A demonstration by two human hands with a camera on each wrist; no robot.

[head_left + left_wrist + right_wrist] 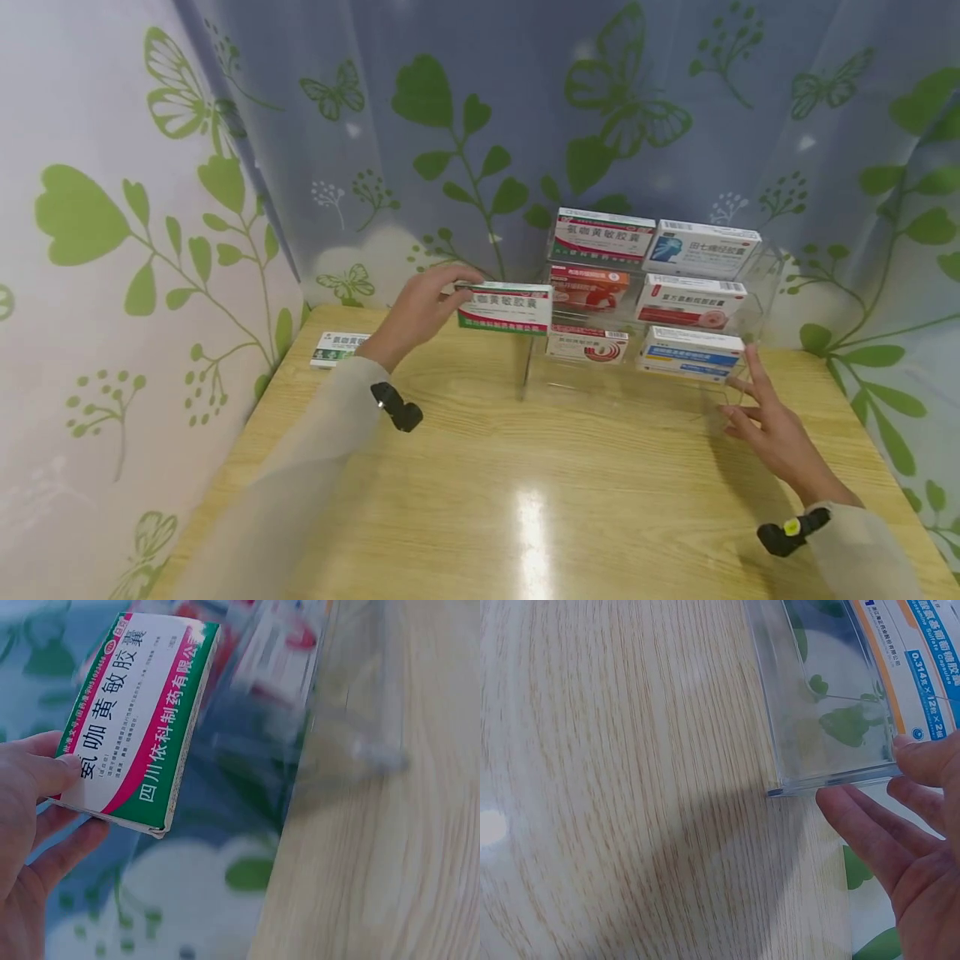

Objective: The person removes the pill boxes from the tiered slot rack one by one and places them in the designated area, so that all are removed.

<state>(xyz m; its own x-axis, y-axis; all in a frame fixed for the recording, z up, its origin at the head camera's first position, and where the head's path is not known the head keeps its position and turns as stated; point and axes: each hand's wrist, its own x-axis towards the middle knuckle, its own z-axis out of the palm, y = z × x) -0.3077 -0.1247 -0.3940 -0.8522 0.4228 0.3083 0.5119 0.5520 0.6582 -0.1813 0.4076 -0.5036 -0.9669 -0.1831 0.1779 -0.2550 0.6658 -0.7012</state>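
My left hand (423, 312) pinches a white, green and red medicine box (506, 308) by its left end. The box is just left of a clear acrylic display rack (585, 385); in the left wrist view, thumb and fingers hold it with its printed face showing. My right hand (772, 437) is at the rack's lower right side, its fingers fairly straight. In the right wrist view, its fingertips (832, 799) are right at the rack's clear side wall, with the thumb close to a blue, white and orange box (922, 667).
The rack carries three tiers, two boxes each: a green-red box (603, 237) and a blue-white box (701, 250) on top, orange-red (588, 287) and red-white (692, 302) boxes below. Another box (337, 350) lies on the wooden table (450, 483) at left, behind the left forearm. A patterned curtain (495, 125) hangs behind.
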